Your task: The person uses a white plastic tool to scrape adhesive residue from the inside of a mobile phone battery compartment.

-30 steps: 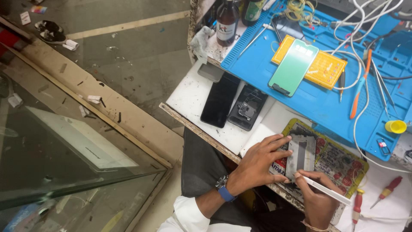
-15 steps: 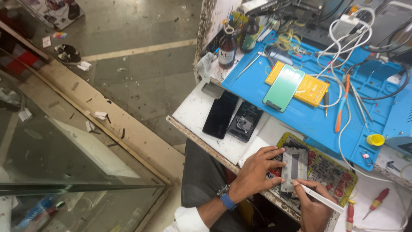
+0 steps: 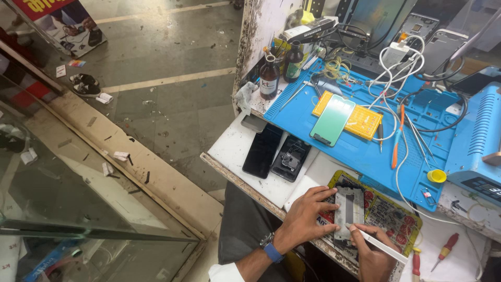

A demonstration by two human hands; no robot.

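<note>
My left hand (image 3: 307, 215) presses flat on the left edge of an opened grey phone frame (image 3: 349, 212), which lies on a colourful printed mat (image 3: 389, 215) at the near edge of the white bench. My right hand (image 3: 371, 254) grips a thin white flat tool (image 3: 380, 243), its tip touching the lower end of the frame. A blue band sits on my left wrist.
A black phone screen (image 3: 262, 150) and an opened phone back (image 3: 290, 157) lie left of the mat. Behind is a blue work mat (image 3: 365, 151) carrying a green-screened phone (image 3: 332, 120) on a yellow pad, cables, tweezers, bottles (image 3: 269, 78). Red screwdrivers (image 3: 444, 251) lie right. Glass counter (image 3: 78, 209) stands left.
The camera view has shifted and tilted upward, showing more of the back of the bench. My hands stay on the phone frame; the white tool's tip has shifted slightly along its lower end.
</note>
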